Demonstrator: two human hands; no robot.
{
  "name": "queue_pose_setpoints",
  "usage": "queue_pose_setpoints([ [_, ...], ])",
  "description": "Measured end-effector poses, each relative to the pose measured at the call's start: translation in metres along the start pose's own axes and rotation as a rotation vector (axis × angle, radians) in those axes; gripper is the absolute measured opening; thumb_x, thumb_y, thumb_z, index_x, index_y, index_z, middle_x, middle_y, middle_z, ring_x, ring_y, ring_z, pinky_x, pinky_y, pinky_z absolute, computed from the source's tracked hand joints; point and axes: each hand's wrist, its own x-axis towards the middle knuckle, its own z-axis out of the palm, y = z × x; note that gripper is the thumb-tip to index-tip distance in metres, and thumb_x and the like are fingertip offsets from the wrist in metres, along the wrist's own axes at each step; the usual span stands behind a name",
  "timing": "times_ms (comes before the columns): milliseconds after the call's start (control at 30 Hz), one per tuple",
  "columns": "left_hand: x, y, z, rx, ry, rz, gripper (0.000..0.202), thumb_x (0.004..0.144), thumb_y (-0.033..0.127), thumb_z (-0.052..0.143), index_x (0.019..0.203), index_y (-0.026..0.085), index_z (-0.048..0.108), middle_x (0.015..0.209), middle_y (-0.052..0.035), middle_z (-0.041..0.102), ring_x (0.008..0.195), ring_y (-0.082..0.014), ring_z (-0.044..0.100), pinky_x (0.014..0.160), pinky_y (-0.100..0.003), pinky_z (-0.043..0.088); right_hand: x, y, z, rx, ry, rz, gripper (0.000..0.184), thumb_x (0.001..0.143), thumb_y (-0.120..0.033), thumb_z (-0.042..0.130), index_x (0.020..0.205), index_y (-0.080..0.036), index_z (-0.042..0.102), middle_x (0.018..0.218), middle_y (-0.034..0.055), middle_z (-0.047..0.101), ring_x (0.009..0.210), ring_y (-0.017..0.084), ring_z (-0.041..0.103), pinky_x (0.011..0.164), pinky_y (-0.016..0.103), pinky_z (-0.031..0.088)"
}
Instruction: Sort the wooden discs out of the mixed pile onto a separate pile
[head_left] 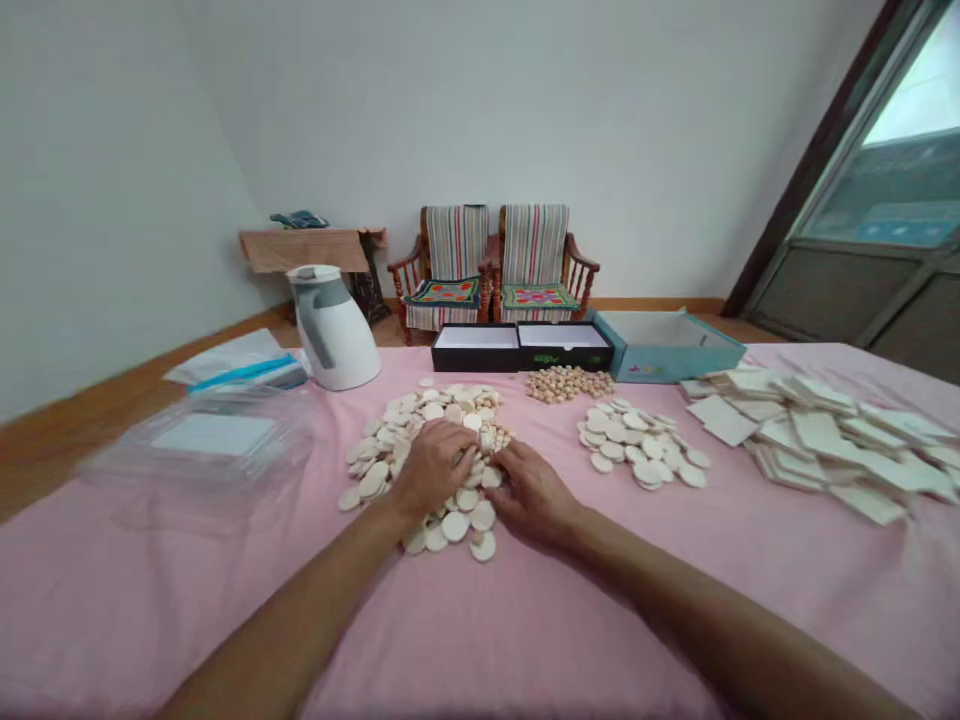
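A heap of pale round wooden discs lies on the pink cloth in front of me. My left hand rests over the heap with its fingers curled around some discs. From the right side, my right hand reaches in, thumb and fingers bent about discs at the heap's edge. Between the fingertips of both hands a short stack of discs shows. Which discs each hand grips is partly hidden by the fingers. A smaller pile of the same discs lies to the right.
Small wooden beads sit behind, near two black box trays and a blue box. Square wooden pieces are piled at right. On the left stand a white jug and clear plastic packaging. Two chairs are beyond.
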Motion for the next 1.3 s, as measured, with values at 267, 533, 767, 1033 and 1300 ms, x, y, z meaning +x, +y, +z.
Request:
queue_pose_setpoints([
  [267,0.001,-0.006,0.001,0.017,0.114,-0.026,0.013,0.084,0.015,0.053,0.09,0.018,0.064,0.095,-0.0052,0.069,0.095,-0.0199,0.061,0.093,-0.04,0.044,-0.005,0.07,-0.057,-0.495,0.116,0.337,0.022,0.083,-0.032,0.049,0.089,-0.013,0.058,0.087,0.0125,0.056,0.083,0.024,0.05,0.074,0.036,0.035],
  [533,0.004,-0.021,-0.006,-0.022,0.386,-0.316,0.025,0.082,0.012,0.045,0.097,0.016,0.064,0.11,-0.0077,0.066,0.109,-0.0205,0.057,0.1,-0.038,0.042,-0.005,0.054,-0.043,-0.252,0.141,0.063,0.027,0.089,-0.024,0.044,0.112,-0.015,0.055,0.106,0.0123,0.058,0.098,0.023,0.048,0.085,0.036,0.037],
  [767,0.001,-0.046,-0.012,0.035,0.243,-0.576,0.032,0.083,0.015,0.04,0.099,0.017,0.067,0.105,-0.0059,0.07,0.1,-0.0212,0.063,0.092,-0.034,0.048,0.008,0.021,-0.007,-0.049,-0.005,-0.004,0.03,0.089,-0.022,0.044,0.117,-0.018,0.051,0.112,0.0103,0.056,0.101,0.021,0.046,0.087,0.036,0.038],
  [1033,-0.001,-0.047,-0.005,0.138,0.048,-0.567,0.034,0.086,0.024,0.045,0.114,0.015,0.062,0.112,-0.0093,0.067,0.102,-0.0231,0.062,0.091,-0.035,0.047,0.011,0.023,0.0,0.015,0.046,0.117,0.017,0.082,-0.02,0.053,0.099,-0.018,0.055,0.096,0.0067,0.054,0.091,0.019,0.047,0.078,0.029,0.039],
  [1300,-0.003,-0.047,0.001,0.218,0.045,-0.485,0.034,0.087,0.026,0.046,0.116,0.015,0.058,0.116,-0.0098,0.065,0.107,-0.0239,0.058,0.096,-0.037,0.044,0.001,0.063,-0.041,-0.357,0.146,0.314,0.021,0.079,-0.022,0.052,0.098,-0.016,0.056,0.096,0.0103,0.055,0.09,0.023,0.048,0.077,0.033,0.036],
])
